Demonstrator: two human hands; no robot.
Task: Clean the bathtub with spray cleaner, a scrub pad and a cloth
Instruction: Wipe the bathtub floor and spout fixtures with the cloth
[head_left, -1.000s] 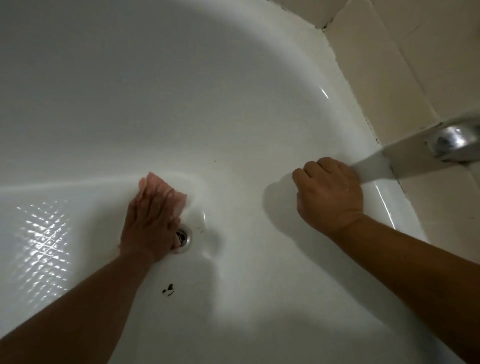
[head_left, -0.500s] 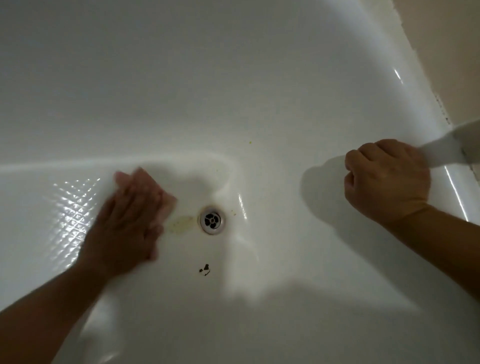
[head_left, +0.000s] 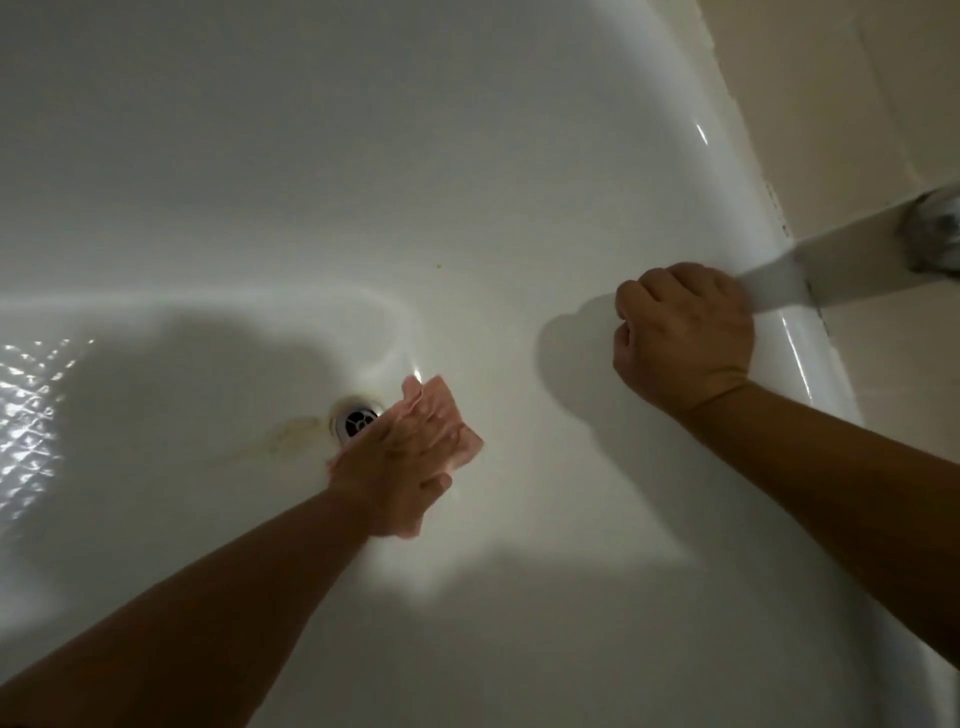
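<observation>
Currently: left hand (head_left: 400, 460) lies flat, fingers roughly straight, pressing a pink cloth (head_left: 465, 444) onto the bathtub (head_left: 363, 156) floor. It could be the scrub pad instead; motion blur hides the texture. The cloth sits just right of the drain (head_left: 357, 419), touching or overlapping its edge, with the palm covering most of it. Right hand (head_left: 685, 338) is curled into a fist with nothing visible in it, knuckles against the sloped tub wall just below the rim (head_left: 727, 156). It looks like a brace for leaning in.

My read is a wipe/scrub pass around the drain zone. Notes for doing it well:
- A yellowish stain (head_left: 291, 434) lies just left of the drain, on the opposite side from the cloth. It's the obvious target and needs short, firm overlapping strokes, not one long sweep.
- Pressure should go through the flat palm so the cloth doesn't bunch or slide out.
- Work around the chrome drain ring without snagging the cloth on the grate.
- A small yellow speck (head_left: 439, 266) on the wall above the drain is worth one pass.
- The textured anti-slip patch (head_left: 31, 415) at far left traps grime, so scrub it in more than one direction.
- The surface is probably slick, so that right-hand brace matters.

A chrome faucet (head_left: 935, 228) and tiled wall (head_left: 857, 104) are at upper right. No spray cleaner in view.
</observation>
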